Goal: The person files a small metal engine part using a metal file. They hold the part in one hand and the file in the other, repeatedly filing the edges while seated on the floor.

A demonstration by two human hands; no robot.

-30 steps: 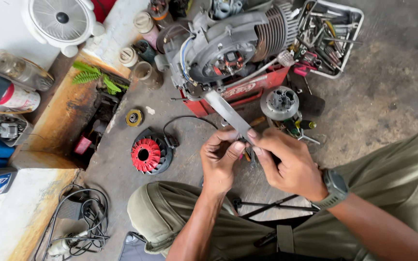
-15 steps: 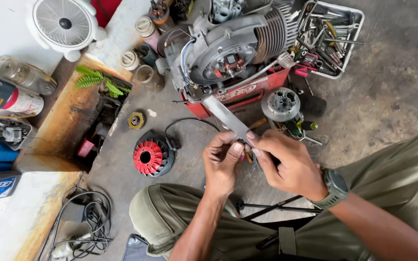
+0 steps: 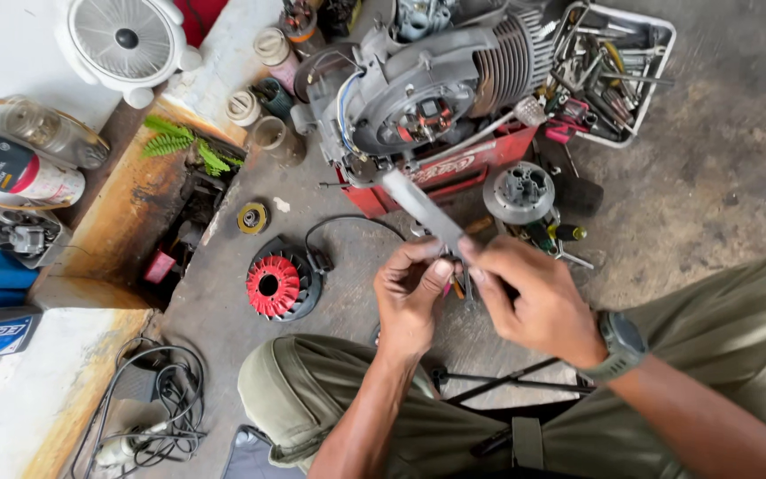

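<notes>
Both hands meet over the concrete floor (image 3: 711, 177), in front of the person's knees. Right hand (image 3: 538, 302) has its grip closed on a flat grey metal bar (image 3: 423, 206), thumb and fingers pinching the near end; the bar slants up and left toward the engine (image 3: 436, 89), its far end at the engine's lower edge, contact unclear. Left hand (image 3: 411, 297) curls its fingertips against the same near end of the bar, grip narrow on a small part there, too hidden to identify. Wristwatch (image 3: 621, 344) on the right wrist. The engine sits on a red crate (image 3: 454, 173). Just right of the bar, a round grey finned metal part (image 3: 519, 191) lies on the floor. Left of the hands, a red fan wheel in a black housing (image 3: 278, 284) with a black cable looping off it. Small yellow ring part (image 3: 252, 216) further up-left. White basket of tools (image 3: 618, 62) top right, well apart from the hands. White fan (image 3: 126, 40) top left. Tangle of black cable (image 3: 157, 408) bottom left.
</notes>
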